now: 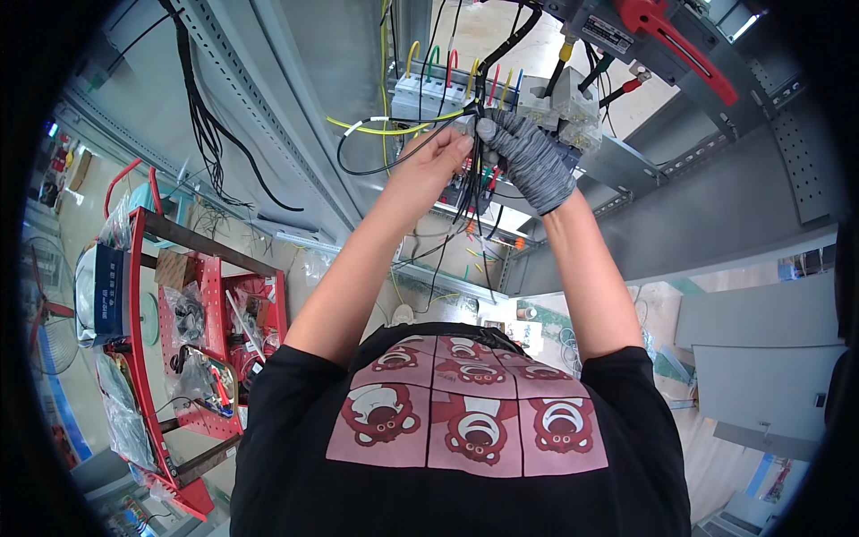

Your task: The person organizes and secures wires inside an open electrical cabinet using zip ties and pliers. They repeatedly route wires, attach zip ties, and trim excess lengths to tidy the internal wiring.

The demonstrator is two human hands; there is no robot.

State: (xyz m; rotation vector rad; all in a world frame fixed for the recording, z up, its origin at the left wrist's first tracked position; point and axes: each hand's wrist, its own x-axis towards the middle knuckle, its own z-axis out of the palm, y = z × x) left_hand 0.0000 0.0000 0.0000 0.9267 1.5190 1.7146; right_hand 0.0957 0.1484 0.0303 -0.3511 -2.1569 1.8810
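1. Hanging in the upper centre of the frame, black wire bundle [472, 183]: gathered at one spot between the two hands, its lower strands fanned out beneath, presumably by their own weight
2. Right hand [528, 159], in a grey knitted glove: closed on the bundle from the right, apparently so that the strands are kept together; far fingers hidden, so tightness cannot be told
3. Left hand [431, 163], bare: set against the bundle from the left, thumb and forefinger drawn almost together; what is pinched between them, if anything, cannot be told; skin perhaps left uncovered for finer feel
4. Looped black wire [358, 173], white-sleeved: bowed out left of the gathered spot, seemingly because slack is left in it
5. Yellow-green wire [394, 132]: extended leftward across the loop, its tip unattached
6. White modules [429, 98], one row: mounted just above the hands, coloured wires [454, 63] arched over them, probably to allow bending room
7. Grey switch [617, 31], red-handled: mounted at upper right, its lever left exposed, presumably for access
8. Dark wire harness [199, 116]: hung at upper left, well apart from the hands
9. Red cart [137, 268]: stood at the left edge, loaded with a blue box [107, 291], perhaps for easy reach
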